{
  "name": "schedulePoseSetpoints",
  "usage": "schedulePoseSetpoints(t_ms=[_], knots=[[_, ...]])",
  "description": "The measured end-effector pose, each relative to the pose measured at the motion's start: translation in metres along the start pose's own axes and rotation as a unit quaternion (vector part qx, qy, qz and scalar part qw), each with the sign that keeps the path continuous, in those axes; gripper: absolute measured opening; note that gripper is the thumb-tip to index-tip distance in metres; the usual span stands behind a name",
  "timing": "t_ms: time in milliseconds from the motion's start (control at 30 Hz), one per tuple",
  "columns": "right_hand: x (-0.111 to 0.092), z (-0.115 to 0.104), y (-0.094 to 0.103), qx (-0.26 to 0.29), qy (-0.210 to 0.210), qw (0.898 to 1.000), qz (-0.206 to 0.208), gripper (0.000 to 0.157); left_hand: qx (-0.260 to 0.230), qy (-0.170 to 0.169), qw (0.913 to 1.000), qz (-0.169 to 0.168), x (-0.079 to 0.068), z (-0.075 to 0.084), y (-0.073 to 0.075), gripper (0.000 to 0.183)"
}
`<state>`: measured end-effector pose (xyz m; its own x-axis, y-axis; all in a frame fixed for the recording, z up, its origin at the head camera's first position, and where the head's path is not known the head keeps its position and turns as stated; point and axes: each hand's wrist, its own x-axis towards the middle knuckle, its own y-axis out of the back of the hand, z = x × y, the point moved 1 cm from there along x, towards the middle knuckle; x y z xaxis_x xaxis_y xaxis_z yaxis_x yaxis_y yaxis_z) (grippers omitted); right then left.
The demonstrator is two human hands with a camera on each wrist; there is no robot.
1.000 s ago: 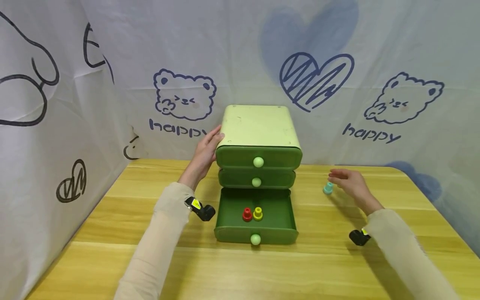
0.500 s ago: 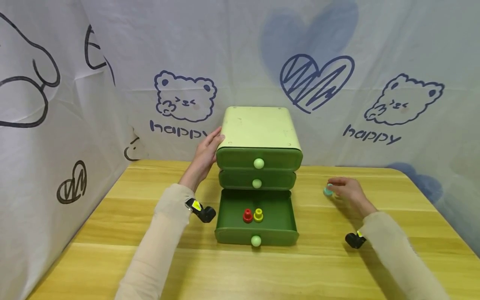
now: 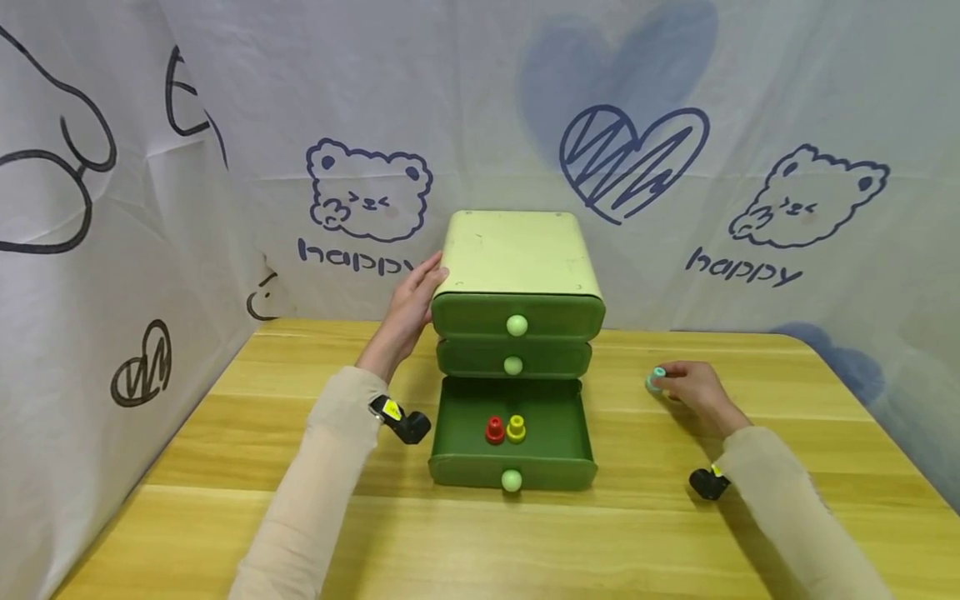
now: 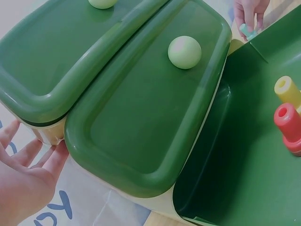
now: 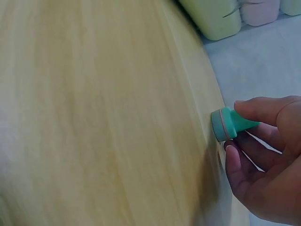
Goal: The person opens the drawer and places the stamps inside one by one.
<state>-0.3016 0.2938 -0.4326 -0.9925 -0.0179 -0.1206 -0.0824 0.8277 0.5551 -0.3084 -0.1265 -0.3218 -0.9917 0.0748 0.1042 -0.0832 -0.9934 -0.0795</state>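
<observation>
A small cabinet with a pale yellow-green shell and dark green drawers stands in the middle of the table. My left hand rests against its left side, fingers extended along the shell in the left wrist view. The bottom drawer is pulled out and holds a red peg and a yellow peg, side by side, each with a wide round base. Right of the cabinet, my right hand pinches a matching teal peg, shaped like a toy stamp, between thumb and fingers.
Two upper drawers, the top one and the middle one, are closed, with round pale green knobs. A white printed cloth hangs behind and to the left of the wooden table.
My right hand has come down from just above the teal peg and now pinches it. The left hand has stayed against the cabinet.
</observation>
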Motion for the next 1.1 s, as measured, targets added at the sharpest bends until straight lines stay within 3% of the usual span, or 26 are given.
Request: schedulePoseSetpoints(t_ms=[300,1100], knots=[[-0.003,-0.007,-0.002,0.002,-0.002,1.000,-0.009,0.047,-0.003,0.003,1.0000,0.001,0.000,-0.002,0.001,0.057],[-0.033,-0.044,-0.015,-0.014,0.076,0.994,-0.075,0.040,-0.009,0.001,1.0000,0.002,0.002,-0.001,-0.001,0.057]])
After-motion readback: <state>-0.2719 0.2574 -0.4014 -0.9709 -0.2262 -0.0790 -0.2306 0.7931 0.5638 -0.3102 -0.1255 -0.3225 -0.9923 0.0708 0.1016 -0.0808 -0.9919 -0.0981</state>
